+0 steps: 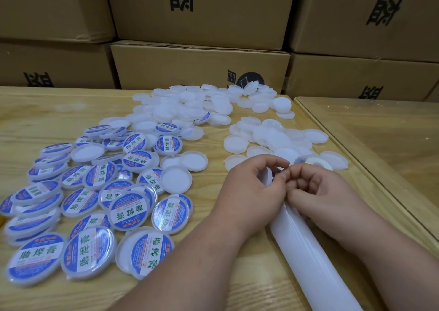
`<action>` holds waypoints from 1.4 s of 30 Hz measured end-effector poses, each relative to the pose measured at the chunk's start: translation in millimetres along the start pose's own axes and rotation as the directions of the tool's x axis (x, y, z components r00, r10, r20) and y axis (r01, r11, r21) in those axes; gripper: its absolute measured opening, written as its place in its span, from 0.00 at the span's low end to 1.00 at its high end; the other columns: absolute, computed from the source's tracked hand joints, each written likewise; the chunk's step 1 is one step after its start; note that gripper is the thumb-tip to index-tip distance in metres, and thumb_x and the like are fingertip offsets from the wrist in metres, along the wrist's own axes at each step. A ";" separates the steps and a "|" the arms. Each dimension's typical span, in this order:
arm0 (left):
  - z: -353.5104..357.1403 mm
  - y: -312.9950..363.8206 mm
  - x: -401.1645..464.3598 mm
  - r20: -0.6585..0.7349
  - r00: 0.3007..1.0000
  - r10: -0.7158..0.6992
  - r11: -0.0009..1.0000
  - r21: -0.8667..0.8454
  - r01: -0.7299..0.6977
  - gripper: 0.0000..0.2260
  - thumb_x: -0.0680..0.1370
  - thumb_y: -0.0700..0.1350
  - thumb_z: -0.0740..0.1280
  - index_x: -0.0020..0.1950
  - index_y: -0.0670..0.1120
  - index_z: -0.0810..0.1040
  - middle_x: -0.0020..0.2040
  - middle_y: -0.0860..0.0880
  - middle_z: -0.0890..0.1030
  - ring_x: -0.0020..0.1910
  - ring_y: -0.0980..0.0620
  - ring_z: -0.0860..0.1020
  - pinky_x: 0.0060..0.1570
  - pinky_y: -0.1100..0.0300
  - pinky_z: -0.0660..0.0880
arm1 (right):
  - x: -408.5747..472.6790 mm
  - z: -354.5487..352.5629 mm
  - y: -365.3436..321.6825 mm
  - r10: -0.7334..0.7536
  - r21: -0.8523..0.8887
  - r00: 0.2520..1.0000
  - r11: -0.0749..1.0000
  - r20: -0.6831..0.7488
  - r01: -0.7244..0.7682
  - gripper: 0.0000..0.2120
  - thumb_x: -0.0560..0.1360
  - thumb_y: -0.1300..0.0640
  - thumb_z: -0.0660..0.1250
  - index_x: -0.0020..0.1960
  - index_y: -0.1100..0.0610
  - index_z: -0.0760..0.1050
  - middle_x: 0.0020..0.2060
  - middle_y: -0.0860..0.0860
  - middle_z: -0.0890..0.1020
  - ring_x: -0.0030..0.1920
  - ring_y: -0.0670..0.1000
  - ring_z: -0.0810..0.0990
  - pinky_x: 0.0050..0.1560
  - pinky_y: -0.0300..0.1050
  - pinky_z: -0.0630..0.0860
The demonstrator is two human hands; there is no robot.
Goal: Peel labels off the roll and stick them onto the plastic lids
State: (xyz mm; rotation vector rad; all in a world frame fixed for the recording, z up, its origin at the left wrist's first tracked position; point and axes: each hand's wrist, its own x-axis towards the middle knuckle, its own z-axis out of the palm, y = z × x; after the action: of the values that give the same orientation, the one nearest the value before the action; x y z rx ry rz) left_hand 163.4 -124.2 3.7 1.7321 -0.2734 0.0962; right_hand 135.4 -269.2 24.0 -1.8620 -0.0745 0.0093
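Left hand (247, 187) and right hand (318, 187), each grip curled, pinch the white backing strip (306, 251); labelled lids (128, 211) beside.

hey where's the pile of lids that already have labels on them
In the head view, the labelled lids lie spread over the left side of the wooden table, left of both hands, with the blank lids beyond them.

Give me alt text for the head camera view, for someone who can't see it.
Two hands, left hand and right hand, meet fingertip to fingertip over a white backing strip on a wooden table. Labelled lids with blue stickers lie to the left, plain white lids beyond, and cardboard boxes are stacked behind.
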 end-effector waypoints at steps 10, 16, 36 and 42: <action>-0.2 -1.4 -1.4 -0.005 1.000 0.003 1.000 -0.026 -0.003 0.11 0.78 0.43 0.67 0.50 0.60 0.83 0.45 0.63 0.83 0.45 0.63 0.82 0.44 0.71 0.75 | -0.6 -0.9 -2.1 0.045 -0.037 0.999 0.998 0.030 -0.044 0.07 0.73 0.62 0.74 0.43 0.50 0.85 0.34 0.54 0.84 0.34 0.46 0.78 0.35 0.37 0.74; 0.4 0.0 -1.8 0.014 1.000 -0.006 1.000 -0.005 0.006 0.10 0.78 0.45 0.67 0.51 0.61 0.83 0.46 0.64 0.83 0.44 0.62 0.81 0.43 0.69 0.76 | -3.4 0.0 -4.3 0.077 -0.044 0.996 0.996 0.051 -0.075 0.11 0.66 0.55 0.72 0.45 0.60 0.83 0.36 0.59 0.81 0.37 0.50 0.75 0.42 0.48 0.70; 0.4 -1.5 -1.6 0.024 0.999 0.021 0.999 0.026 -0.022 0.09 0.76 0.49 0.67 0.53 0.60 0.82 0.42 0.65 0.80 0.36 0.63 0.76 0.36 0.72 0.70 | -4.9 -0.7 -8.5 0.037 0.102 0.997 0.994 -0.064 -0.030 0.09 0.76 0.69 0.63 0.48 0.60 0.80 0.26 0.49 0.76 0.26 0.42 0.75 0.27 0.32 0.70; -0.6 -0.5 -1.9 -0.012 1.000 -0.006 1.000 0.012 0.006 0.10 0.74 0.49 0.64 0.50 0.61 0.82 0.41 0.62 0.79 0.36 0.62 0.76 0.35 0.71 0.69 | -5.5 -0.6 -12.6 0.006 0.243 0.997 0.970 -0.079 0.013 0.13 0.66 0.66 0.61 0.47 0.56 0.78 0.26 0.49 0.70 0.23 0.44 0.70 0.25 0.33 0.68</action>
State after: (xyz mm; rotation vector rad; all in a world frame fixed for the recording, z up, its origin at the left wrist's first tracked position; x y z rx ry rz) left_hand 161.8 -123.3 2.9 1.7441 -0.2591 0.1041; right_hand 129.3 -266.5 36.0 -1.6144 -0.0210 -0.0555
